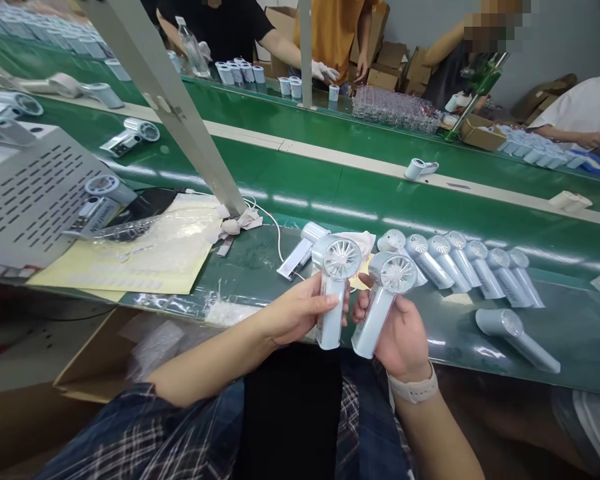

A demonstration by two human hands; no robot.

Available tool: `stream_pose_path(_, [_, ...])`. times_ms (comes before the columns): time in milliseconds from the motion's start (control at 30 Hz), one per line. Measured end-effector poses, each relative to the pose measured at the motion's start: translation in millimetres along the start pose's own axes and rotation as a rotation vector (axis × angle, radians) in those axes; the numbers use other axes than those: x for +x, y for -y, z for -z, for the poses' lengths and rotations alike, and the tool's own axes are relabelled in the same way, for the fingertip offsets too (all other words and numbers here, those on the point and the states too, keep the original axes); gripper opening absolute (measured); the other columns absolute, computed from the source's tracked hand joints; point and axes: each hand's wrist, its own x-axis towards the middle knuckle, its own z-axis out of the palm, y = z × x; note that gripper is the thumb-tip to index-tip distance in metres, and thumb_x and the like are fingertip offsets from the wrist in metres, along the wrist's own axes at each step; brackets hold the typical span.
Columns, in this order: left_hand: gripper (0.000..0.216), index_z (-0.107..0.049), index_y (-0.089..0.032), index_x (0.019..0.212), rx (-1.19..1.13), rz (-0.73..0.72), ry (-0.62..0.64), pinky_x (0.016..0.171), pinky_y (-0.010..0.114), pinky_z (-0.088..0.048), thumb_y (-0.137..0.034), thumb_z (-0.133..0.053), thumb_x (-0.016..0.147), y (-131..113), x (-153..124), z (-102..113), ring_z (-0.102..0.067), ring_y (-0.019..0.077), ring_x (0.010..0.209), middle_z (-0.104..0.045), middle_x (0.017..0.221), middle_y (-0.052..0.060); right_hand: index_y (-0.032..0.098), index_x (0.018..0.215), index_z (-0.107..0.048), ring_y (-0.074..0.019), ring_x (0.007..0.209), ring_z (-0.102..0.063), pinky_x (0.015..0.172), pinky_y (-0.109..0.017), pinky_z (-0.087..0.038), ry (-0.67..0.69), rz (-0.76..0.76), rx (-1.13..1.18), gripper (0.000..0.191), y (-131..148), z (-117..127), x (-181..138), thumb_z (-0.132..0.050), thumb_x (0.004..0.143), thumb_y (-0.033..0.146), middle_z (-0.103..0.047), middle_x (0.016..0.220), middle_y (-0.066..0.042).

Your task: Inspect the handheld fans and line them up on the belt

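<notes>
My left hand (295,312) is wrapped round the handle of a pale blue handheld fan (336,283), held upright with its round grille facing me. My right hand (403,333), with a watch on the wrist, grips a second pale blue fan (383,300) tilted to the right. Both fans hover just above the near edge of the green workbench (260,267). A row of several more fans (460,263) lies on the bench just right of my hands. One fan (517,337) lies alone nearer the edge.
A perforated grey metal box (30,193) and yellow paper sheets (130,267) sit at left. A slanted metal post (180,113) rises from the bench. A green conveyor belt (380,153) runs behind, carrying loose fans. Other people work across it among cardboard boxes.
</notes>
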Motion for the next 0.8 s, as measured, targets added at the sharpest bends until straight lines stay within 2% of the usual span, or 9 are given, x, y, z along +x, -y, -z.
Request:
stream_pose_path(167, [0.035, -0.064, -0.015, 0.101, -0.083, -0.012, -0.023, 0.076, 0.034, -0.055, -0.034, -0.079, 0.075, 3.6, 3.9, 4.3, -0.068, 0.0209, 0.082, -0.071, 0.095, 0.008, 0.018, 0.074, -0.069, -0.0212, 0.07, -0.058, 0.069, -0.037, -0.054, 0.034, 0.071, -0.08, 0.051, -0.4, 3.2, -1.8, -0.042, 0.092, 0.057, -0.061, 0.072, -0.007])
stream_pose_path(233, [0.036, -0.064, -0.015, 0.104, -0.036, -0.035, -0.019, 0.079, 0.034, -0.054, -0.034, -0.078, 0.077, 4.5, 4.6, 5.0, -0.07, 0.022, 0.084, -0.073, 0.099, 0.01, 0.017, 0.077, -0.071, -0.021, 0.068, -0.058, 0.067, -0.036, -0.054, 0.021, 0.102, -0.111, 0.054, 0.6, 4.2, -3.0, -0.042, 0.092, 0.061, -0.061, 0.071, -0.007])
stream_pose_path(400, [0.049, -0.059, -0.017, 0.121, 0.115, -0.064, -0.034, 0.079, 0.035, -0.054, -0.039, -0.077, 0.081, 4.7, 4.9, 5.4, -0.073, 0.0276, 0.095, -0.074, 0.114, 0.014, 0.022, 0.095, -0.069, -0.0195, 0.061, -0.058, 0.057, -0.035, -0.052, -0.007, 0.204, -0.087, 0.04, 3.5, 9.3, -4.4, -0.054, 0.088, 0.058, -0.065, 0.074, -0.004])
stream_pose_path(500, [0.057, -0.057, -0.019, 0.127, 0.178, -0.103, -0.016, 0.08, 0.034, -0.055, -0.042, -0.08, 0.079, 3.5, 4.9, 4.8, -0.074, 0.028, 0.097, -0.074, 0.116, 0.014, 0.022, 0.096, -0.069, -0.0184, 0.059, -0.06, 0.057, -0.035, -0.053, -0.003, 0.22, -0.068, 0.038, 3.2, 14.3, -3.4, -0.059, 0.087, 0.058, -0.068, 0.077, -0.004])
stream_pose_path(600, [0.064, -0.056, -0.02, 0.129, 0.203, -0.112, 0.004, 0.083, 0.037, -0.055, -0.047, -0.082, 0.077, 1.9, 4.5, 4.0, -0.074, 0.0278, 0.097, -0.075, 0.112, 0.013, 0.02, 0.096, -0.07, -0.0205, 0.066, -0.066, 0.063, -0.038, -0.057, -0.078, 0.214, -0.063, 0.04, 1.0, 18.3, 0.3, -0.062, 0.086, 0.059, -0.071, 0.082, -0.006])
stream_pose_path(700, [0.071, -0.056, -0.02, 0.128, 0.209, -0.092, -0.001, 0.085, 0.038, -0.056, -0.052, -0.085, 0.071, 0.8, 4.3, 3.7, -0.075, 0.0278, 0.095, -0.077, 0.106, 0.012, 0.022, 0.105, -0.068, -0.0225, 0.079, -0.07, 0.074, -0.04, -0.06, -0.143, 0.232, -0.03, 0.038, -2.0, 20.0, 4.9, -0.064, 0.089, 0.056, -0.074, 0.087, -0.006])
stream_pose_path(800, [0.077, -0.055, -0.02, 0.129, 0.203, -0.08, -0.02, 0.086, 0.039, -0.057, -0.054, -0.087, 0.067, 1.6, 4.9, 4.3, -0.075, 0.0272, 0.093, -0.078, 0.105, 0.011, 0.024, 0.111, -0.066, -0.0226, 0.078, -0.072, 0.073, -0.041, -0.061, -0.151, 0.241, -0.039, 0.037, -4.0, 19.7, 7.6, -0.067, 0.089, 0.053, -0.076, 0.087, -0.006])
